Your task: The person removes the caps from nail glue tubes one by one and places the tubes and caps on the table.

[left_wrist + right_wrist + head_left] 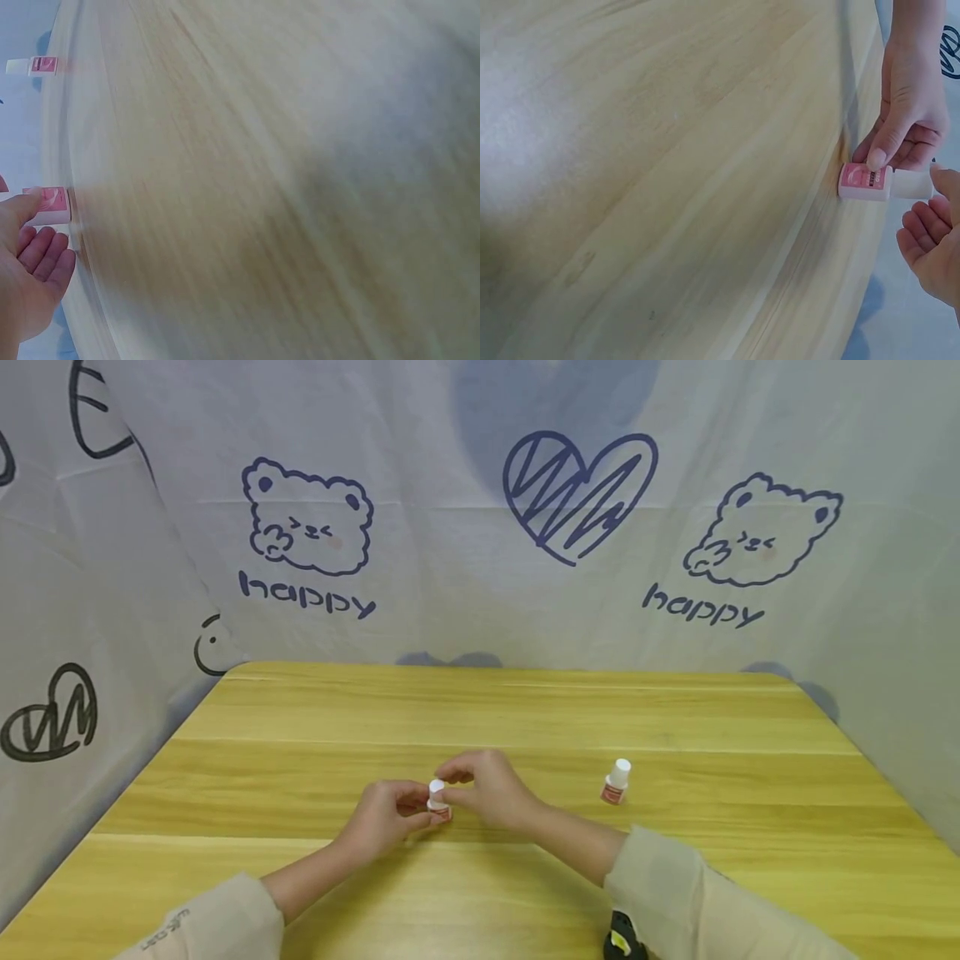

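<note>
A small white bottle (439,812) with a red-pink label stands upright on the table, left of the middle. My left hand (378,818) holds its body from the left, with the thumb (877,158) across the label in the right wrist view. From the right, my right hand (495,789) pinches the white cap (437,788) at the top. Its thumb lies at the cap's side in the head view, and the lower fingers (922,226) curl loosely beneath in the right wrist view.
A second white bottle (614,787) with a similar label and white cap stands to the right. The wood-grain table (525,710) meets a pale curtain (435,543) with drawings behind. Beside the right sleeve (675,877) is a small black object (622,941) with a yellow mark.
</note>
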### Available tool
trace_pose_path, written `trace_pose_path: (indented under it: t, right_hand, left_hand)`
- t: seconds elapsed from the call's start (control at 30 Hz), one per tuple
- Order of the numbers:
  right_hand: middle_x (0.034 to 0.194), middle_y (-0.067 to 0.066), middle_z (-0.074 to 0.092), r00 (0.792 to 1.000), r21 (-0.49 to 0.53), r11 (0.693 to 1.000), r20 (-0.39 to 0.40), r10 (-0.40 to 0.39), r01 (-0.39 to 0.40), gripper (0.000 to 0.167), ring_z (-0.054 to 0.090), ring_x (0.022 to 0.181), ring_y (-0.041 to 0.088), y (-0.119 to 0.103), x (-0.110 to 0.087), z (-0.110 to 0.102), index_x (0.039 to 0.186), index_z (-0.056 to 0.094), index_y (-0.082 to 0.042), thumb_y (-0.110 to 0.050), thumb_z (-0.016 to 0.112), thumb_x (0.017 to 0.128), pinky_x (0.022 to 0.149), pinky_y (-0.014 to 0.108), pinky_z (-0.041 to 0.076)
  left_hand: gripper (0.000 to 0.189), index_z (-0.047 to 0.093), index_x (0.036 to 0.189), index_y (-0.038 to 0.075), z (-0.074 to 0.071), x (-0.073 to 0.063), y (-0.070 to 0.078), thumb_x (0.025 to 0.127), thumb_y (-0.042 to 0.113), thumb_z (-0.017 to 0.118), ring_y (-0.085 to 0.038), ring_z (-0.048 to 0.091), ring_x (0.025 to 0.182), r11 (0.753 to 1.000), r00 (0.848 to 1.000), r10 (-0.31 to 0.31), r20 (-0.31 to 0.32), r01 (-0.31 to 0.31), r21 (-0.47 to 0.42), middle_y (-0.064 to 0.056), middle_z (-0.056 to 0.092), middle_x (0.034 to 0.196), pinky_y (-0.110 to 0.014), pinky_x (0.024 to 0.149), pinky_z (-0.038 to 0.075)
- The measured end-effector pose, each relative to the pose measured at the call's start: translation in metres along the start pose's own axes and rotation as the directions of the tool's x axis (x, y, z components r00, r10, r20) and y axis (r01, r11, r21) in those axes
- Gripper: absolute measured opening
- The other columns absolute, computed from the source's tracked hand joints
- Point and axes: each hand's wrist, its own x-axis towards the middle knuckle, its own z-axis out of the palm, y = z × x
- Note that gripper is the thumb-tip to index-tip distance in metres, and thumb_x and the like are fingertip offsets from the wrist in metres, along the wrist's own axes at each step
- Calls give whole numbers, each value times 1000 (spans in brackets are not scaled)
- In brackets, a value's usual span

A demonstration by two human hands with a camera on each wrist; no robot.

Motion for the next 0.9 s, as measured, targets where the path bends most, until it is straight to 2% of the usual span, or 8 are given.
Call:
trace_pose_path:
  t: [0.17, 0.57, 0.9]
  right_hand:
    - [90, 8, 72, 1000, 21, 1000, -4, 12, -12, 10, 62, 83, 14, 1, 0, 2, 89, 72, -2, -8, 69, 82, 79, 30, 53]
    - [87, 8, 72, 999, 20, 999, -24, 36, -36, 9, 63, 80, 14, 0, 0, 4, 88, 72, -2, -10, 69, 83, 74, 18, 50]
    - [86, 11, 72, 996, 114, 990, -18, 85, -83, 10, 63, 75, 10, 0, -1, 6, 89, 71, -1, -8, 70, 82, 67, 15, 51]
  left_hand:
    - [19, 70, 93, -4, 1, 0, 0, 78, 9, 72, -22, 70, 76, 1000, 1000, 7, -14, -7, 10, -16, 72, 87, -18, 66, 55]
    - [17, 70, 91, -4, 2, 0, -2, 78, 6, 72, -22, 70, 74, 1000, 1000, 11, -18, -11, 4, -16, 71, 86, -17, 65, 55]
    - [13, 70, 88, -3, 1, 1, -2, 78, 5, 71, -20, 70, 72, 1000, 1000, 15, -2, -15, 17, -15, 72, 83, -16, 64, 54]
